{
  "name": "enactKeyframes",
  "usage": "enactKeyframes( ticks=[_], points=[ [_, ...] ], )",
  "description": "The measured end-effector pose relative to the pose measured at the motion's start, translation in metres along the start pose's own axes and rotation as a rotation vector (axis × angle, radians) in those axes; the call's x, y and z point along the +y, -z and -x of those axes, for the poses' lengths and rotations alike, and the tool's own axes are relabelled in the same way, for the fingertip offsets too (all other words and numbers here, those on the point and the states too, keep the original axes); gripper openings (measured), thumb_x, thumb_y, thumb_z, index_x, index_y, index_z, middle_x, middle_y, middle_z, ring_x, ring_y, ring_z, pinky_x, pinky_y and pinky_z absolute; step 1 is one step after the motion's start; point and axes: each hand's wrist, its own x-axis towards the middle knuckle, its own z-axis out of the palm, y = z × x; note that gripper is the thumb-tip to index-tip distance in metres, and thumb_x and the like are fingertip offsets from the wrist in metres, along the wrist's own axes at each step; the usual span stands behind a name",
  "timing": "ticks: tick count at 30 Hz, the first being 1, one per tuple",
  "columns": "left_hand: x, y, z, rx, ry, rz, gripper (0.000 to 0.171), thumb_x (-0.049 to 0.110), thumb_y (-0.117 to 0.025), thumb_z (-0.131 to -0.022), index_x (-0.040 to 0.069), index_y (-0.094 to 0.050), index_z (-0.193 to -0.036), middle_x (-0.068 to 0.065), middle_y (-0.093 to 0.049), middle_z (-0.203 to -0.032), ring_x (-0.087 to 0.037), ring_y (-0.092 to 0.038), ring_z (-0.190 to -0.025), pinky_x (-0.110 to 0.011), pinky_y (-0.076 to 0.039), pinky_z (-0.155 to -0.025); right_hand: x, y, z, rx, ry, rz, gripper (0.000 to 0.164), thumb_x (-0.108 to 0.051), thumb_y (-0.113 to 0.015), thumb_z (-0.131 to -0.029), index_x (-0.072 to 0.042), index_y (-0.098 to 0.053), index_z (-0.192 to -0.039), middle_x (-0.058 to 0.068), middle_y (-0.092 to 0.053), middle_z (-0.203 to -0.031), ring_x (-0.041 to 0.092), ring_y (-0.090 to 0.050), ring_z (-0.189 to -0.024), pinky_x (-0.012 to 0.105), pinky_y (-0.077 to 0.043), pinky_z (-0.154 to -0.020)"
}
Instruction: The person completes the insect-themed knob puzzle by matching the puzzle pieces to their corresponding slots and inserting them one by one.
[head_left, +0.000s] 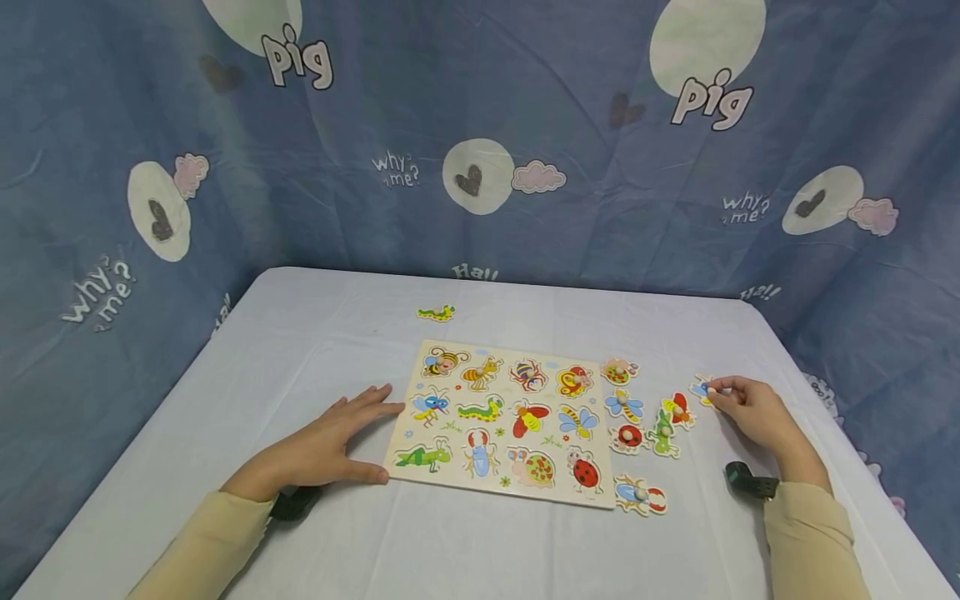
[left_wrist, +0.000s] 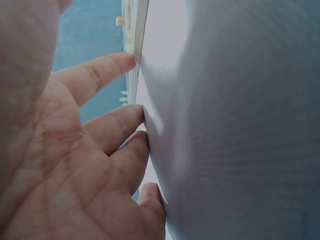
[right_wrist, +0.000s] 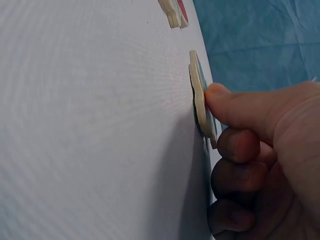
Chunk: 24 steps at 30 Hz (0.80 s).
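A wooden insect peg puzzle board [head_left: 517, 493] lies on the white table. My left hand [head_left: 322, 442] touches its left edge, thumb and fingers spread and fairly straight; the left wrist view shows fingertips along the board's side [left_wrist: 142, 30]. To the right, my right hand [head_left: 757, 417] pinches a small blue insect puzzle piece [head_left: 701, 389] between thumb and fingers. Close up, that piece [right_wrist: 200, 102] is tilted near the cloth, the other fingers curled below. Beside it lie a red-winged insect piece [head_left: 678, 408] and a green grasshopper piece [head_left: 663, 437].
Along the board's right side lie a snail piece [head_left: 619, 372], a dragonfly piece [head_left: 624, 406], a ladybug piece [head_left: 627, 438] and a beetle piece [head_left: 637, 495]. A caterpillar piece [head_left: 437, 313] lies behind the board. A blue printed curtain [head_left: 480, 242] hangs around the table.
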Motion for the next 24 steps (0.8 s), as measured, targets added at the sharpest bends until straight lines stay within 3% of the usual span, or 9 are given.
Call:
enactKeyframes(
  ticks=[11,24],
  points=[
    [-0.001,0.000,-0.002,-0.006,0.015,-0.002,0.097,0.055,-0.091,-0.079,0.019,-0.052,-0.160,-0.018,-0.027,-0.178,-0.048,-0.018,-0.165,-0.076,-0.009,-0.130,-0.010,0.005,0.001,-0.008,-0.002,-0.028,0.044,-0.030,-0.061,-0.110,0.007,-0.064,-0.134,-0.001,-0.046,-0.075,0.012,-0.043,-0.064,0.029,-0.035,-0.054],
    [0.002,0.001,-0.001,-0.005,0.024,0.011,0.097,0.053,-0.093,-0.078,0.018,-0.052,-0.159,-0.018,-0.027,-0.178,-0.048,-0.018,-0.166,-0.076,-0.008,-0.130,-0.061,-0.005,-0.010,-0.015,0.085,-0.077,0.038,-0.033,-0.065,-0.109,0.000,-0.069,-0.128,0.007,-0.055,-0.074,0.013,-0.042,-0.063,0.029,-0.035,-0.054]
  ],
)
